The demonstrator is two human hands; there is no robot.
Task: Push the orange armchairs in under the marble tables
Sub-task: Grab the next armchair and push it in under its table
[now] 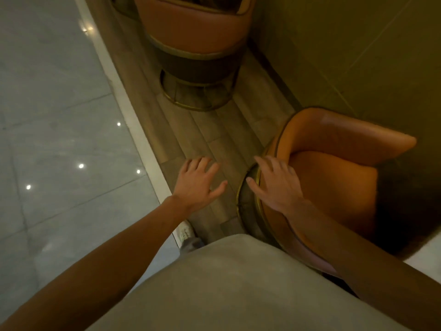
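An orange armchair (pixel 334 163) with a gold-trimmed rim stands at the right, its seat partly in dark shadow. My right hand (pixel 276 185) lies flat on the top edge of its backrest, fingers spread. My left hand (pixel 199 181) hovers open over the wooden floor, just left of that chair, touching nothing. A second orange armchair (pixel 193 32) with a dark band and a gold ring base stands farther ahead at the top. A pale corner at the lower right (pixel 429 254) could be a marble table; I cannot tell.
A wooden floor strip (pixel 214 130) runs between the two chairs. A white border (pixel 133 125) separates it from glossy grey tiles (pixel 52 139) on the left. An olive wall (pixel 346 56) closes the right side. My shoe (pixel 187 231) rests at the border.
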